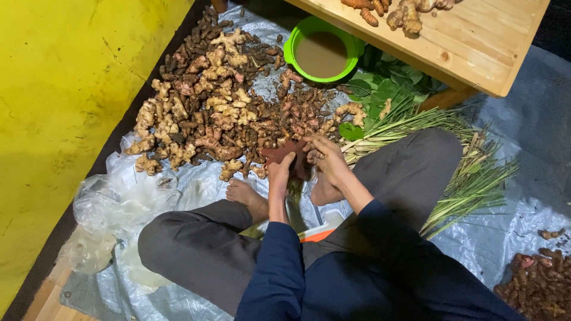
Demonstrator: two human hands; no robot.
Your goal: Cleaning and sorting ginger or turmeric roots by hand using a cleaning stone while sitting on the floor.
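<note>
I sit cross-legged on the grey tarp [505,238], and my 2 hands meet just in front of my knees. My left hand [279,175] grips a dark reddish root piece [284,153] from below, its long axis running left to right; my right hand [327,160] closes over its right end. The ginger pile [220,101] lies directly ahead, touching it. Lemongrass stalks [452,160] crowd my right; the left is more open.

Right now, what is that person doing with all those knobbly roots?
A person sits cross-legged on a grey plastic sheet. Both hands, the left hand and the right hand, hold a reddish-brown root piece at the edge of a big pile of ginger roots. A green bowl and long green stalks lie nearby.
</note>
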